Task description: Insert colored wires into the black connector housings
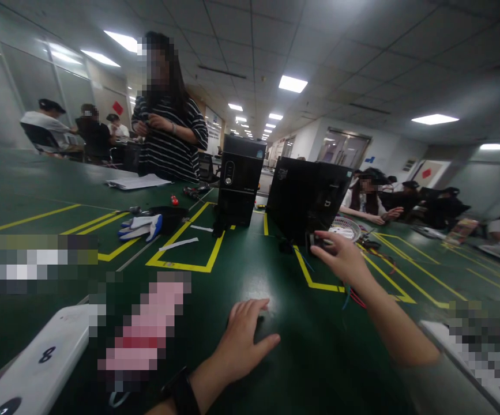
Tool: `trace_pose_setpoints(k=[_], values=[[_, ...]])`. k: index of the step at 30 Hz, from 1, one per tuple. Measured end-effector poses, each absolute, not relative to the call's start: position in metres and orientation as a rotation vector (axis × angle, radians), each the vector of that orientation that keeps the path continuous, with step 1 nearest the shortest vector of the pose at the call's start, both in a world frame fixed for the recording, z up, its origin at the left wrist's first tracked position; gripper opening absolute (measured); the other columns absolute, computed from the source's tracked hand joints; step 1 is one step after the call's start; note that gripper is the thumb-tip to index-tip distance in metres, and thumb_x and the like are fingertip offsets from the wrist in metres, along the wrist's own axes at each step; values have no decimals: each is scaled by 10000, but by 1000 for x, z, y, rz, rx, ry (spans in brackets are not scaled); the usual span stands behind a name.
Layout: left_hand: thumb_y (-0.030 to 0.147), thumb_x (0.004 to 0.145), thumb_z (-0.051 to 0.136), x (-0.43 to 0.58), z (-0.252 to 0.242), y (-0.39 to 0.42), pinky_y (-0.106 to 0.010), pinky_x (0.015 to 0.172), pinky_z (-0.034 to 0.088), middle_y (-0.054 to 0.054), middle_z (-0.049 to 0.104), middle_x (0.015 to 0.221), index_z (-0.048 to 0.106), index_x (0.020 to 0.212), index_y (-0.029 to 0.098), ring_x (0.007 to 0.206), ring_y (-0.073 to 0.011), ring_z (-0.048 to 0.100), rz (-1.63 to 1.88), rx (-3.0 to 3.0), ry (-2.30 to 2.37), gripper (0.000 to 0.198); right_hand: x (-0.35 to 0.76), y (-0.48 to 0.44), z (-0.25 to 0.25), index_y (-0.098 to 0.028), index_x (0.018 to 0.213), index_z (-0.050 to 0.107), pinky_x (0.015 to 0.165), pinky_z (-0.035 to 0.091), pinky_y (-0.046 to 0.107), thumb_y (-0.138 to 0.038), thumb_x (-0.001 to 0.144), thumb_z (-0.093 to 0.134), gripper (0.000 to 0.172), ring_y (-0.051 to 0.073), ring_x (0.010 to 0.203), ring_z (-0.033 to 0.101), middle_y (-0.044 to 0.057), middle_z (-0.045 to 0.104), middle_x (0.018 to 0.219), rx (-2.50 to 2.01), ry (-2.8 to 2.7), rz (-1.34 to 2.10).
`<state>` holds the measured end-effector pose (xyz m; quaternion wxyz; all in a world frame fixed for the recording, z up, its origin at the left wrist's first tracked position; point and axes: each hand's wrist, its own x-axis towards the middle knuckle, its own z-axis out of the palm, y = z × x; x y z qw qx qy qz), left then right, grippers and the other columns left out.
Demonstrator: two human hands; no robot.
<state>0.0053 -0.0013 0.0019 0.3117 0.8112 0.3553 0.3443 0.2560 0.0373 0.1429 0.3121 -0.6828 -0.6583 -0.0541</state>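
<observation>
My left hand (247,337) is over the green tabletop (301,357), palm down, with fingers stretched and the thumb apart. It holds nothing, and a dark band is on the wrist. Farther forward, my right hand (345,256) reaches to the lower front of a black computer tower (305,190). Its thumb and fingers close round a small dark piece (316,241), too dim to name. Whether that piece touches the tower I cannot tell. Thin blue and red wires (356,298) lie under the right forearm. Left of this tower stands a second black computer tower (239,184).
White-and-blue gloves (141,227) and papers (139,181) lie to the left. A white basket (345,229) sits behind my right hand. Yellow tape (180,267) marks the table. A white device (42,357) is at the near left. A person in stripes (167,132) stands across the table.
</observation>
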Motion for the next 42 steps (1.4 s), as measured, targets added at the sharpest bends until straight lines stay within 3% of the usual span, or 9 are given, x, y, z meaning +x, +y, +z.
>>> trace_pose_setpoints(k=[4,8,14,19,21,25,29,42], values=[[338,733,696,4,-2,-3,-473,980,353,-110,486,1256,320,1338,224,1157,-283,459,1011,2071,950,721,211,-12,112,-237,1114,607,761,512,269,-286,745,656,375,175,896,622,32,625,1094,-1654,-1945,86],[380,646,766,2,-3,-6,-483,991,346,-123,450,1294,286,1351,219,1187,-304,429,1061,2144,894,868,180,-45,82,-234,1115,603,805,482,320,-212,721,671,401,196,915,598,43,616,1042,-1564,-2044,355],[209,683,657,3,0,-8,-470,986,320,-71,530,1181,429,1217,242,1095,-269,475,1041,2315,791,582,169,-63,58,-263,1170,555,915,432,362,-145,730,630,462,212,1056,537,45,568,1138,-1464,-1996,489],[138,672,575,6,5,-9,-435,928,350,-60,562,1085,491,1110,224,1019,-253,502,1005,2310,892,454,179,-65,48,-254,1275,450,677,517,261,-141,801,507,490,162,933,597,81,470,1269,-1383,-1850,701],[140,667,572,7,7,-9,-424,903,360,-52,572,1052,513,1066,229,990,-254,509,973,2307,915,413,184,-63,44,-231,1260,464,637,510,254,-162,812,497,454,137,800,617,82,521,1202,-1420,-1785,729],[231,687,635,7,6,-8,-418,894,357,-40,584,1009,530,1040,236,957,-252,514,943,2319,934,369,188,-61,38,-196,1140,571,515,462,230,-265,829,530,321,107,552,564,16,623,850,-1544,-1755,818],[284,691,669,7,3,-8,-406,889,357,-34,585,1012,531,1037,243,960,-249,513,939,2318,933,376,188,-61,33,-208,1027,650,487,391,208,-308,813,577,248,110,517,509,-30,576,624,-1631,-1812,755],[236,684,660,7,4,-9,-426,929,329,-32,572,985,527,1014,222,955,-244,505,889,2335,969,356,180,-67,36,-173,949,602,549,335,226,-263,806,553,175,118,575,428,-52,438,616,-1663,-1751,818]])
